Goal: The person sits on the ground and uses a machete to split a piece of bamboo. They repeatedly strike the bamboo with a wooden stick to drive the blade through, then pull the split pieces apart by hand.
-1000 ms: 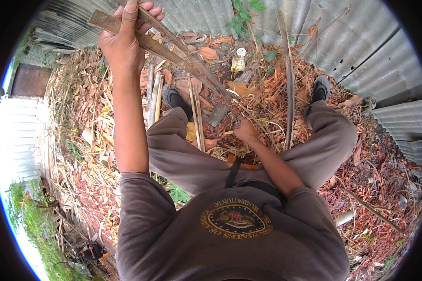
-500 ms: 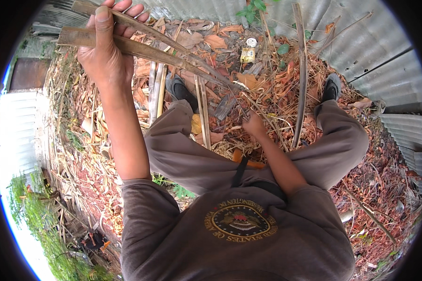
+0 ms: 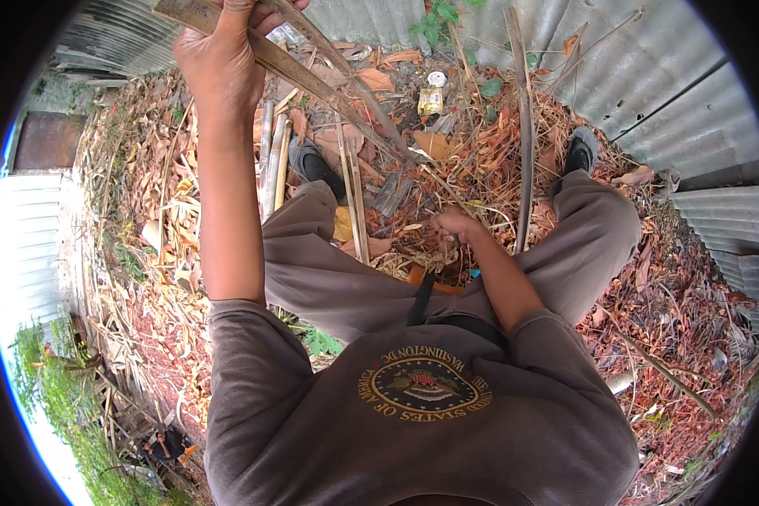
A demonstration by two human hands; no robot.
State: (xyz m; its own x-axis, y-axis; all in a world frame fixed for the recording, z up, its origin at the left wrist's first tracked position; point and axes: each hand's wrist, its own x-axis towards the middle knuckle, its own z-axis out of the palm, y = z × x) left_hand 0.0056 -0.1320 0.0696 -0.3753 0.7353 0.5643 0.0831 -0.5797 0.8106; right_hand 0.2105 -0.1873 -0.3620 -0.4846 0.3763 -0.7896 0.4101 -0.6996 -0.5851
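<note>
My left hand (image 3: 226, 63), raised at the upper left and partly cut off by the picture's top edge, is closed on long brown split stalk strips. One strip (image 3: 312, 84) lies across the palm under the thumb; a second strip (image 3: 352, 78) runs beside it. Both slant down to the right and come together at their narrow ends, above the ground between my feet. My right hand (image 3: 455, 226) is closed in a fist between my knees, near a thin pale stem that leads toward those ends. What sits inside its fingers is hidden.
More split stalks (image 3: 352, 190) lean between my legs, with pale poles (image 3: 273, 160) by my left shoe (image 3: 312, 160). A long upright stalk (image 3: 524, 126) stands toward my right shoe (image 3: 578, 150). Corrugated metal sheets (image 3: 649, 93) close off the far side; dry leaves cover the ground.
My left hand and its strips have shifted right and up, partly out of the picture. The thin dark thing that showed at my right hand can no longer be made out. The view has shifted slightly.
</note>
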